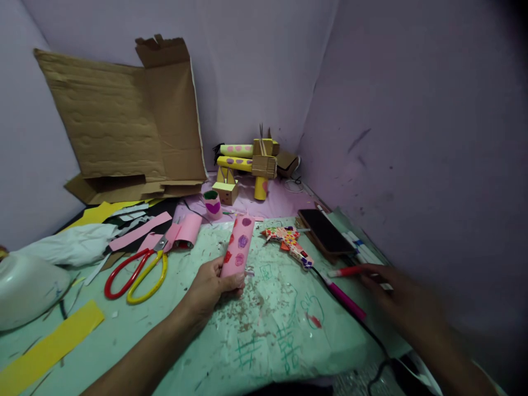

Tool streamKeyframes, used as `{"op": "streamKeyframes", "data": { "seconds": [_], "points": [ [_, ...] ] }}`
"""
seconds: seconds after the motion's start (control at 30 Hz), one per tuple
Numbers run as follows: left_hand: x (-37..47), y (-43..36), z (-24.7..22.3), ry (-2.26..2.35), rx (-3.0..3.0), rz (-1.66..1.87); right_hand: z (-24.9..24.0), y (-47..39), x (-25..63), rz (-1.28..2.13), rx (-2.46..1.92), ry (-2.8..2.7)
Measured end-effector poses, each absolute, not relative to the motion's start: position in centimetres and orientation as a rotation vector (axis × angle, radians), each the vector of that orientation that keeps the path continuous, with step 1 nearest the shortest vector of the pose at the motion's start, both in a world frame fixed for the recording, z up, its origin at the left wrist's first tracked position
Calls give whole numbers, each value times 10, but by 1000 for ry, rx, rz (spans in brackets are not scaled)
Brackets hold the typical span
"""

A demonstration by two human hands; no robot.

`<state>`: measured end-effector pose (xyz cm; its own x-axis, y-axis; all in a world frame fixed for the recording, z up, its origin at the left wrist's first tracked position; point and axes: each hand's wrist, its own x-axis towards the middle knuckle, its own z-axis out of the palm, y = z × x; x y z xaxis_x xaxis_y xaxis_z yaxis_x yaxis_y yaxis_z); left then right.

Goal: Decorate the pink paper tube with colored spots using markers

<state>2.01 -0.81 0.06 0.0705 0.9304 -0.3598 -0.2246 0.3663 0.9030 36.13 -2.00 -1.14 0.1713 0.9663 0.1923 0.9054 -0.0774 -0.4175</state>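
My left hand is closed round the lower end of a pink paper tube painted with red and purple spots, tilted above the table. At the right, my right hand grips a red marker whose pale end points left; motion blurs this hand a little. Below that marker lies a magenta marker. A flower-patterned glue gun rests between my hands, its black cord trailing to the front edge.
Red-and-yellow-handled scissors, pink paper strips and a yellow strip lie left. Cardboard leans on the wall. Yellow spotted cardboard figures and a small pink cup are behind. A phone lies right.
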Motion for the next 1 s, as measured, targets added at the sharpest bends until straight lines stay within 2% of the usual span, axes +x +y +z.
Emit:
{"op": "streamKeyframes", "data": {
  "seconds": [0.43,0.63,0.77,0.83,0.9,1.0],
  "points": [
    [21,-9,7,1320,920,924,-6,-39,331,356,-2160,-1767],
    [18,-12,19,1923,1692,497,-3,-38,324,353,-2173,-1987],
    [15,-15,29,2175,1942,150,3,-43,328,361,-2107,-1926],
    [11,-17,30,2286,2021,251,7,-48,330,388,-2053,-1874],
    [7,-18,26,2293,2136,560,11,-53,329,425,-1953,-1859],
    [6,-24,15,1885,2441,1120,19,-64,314,562,-1734,-1885]
  ]
}}
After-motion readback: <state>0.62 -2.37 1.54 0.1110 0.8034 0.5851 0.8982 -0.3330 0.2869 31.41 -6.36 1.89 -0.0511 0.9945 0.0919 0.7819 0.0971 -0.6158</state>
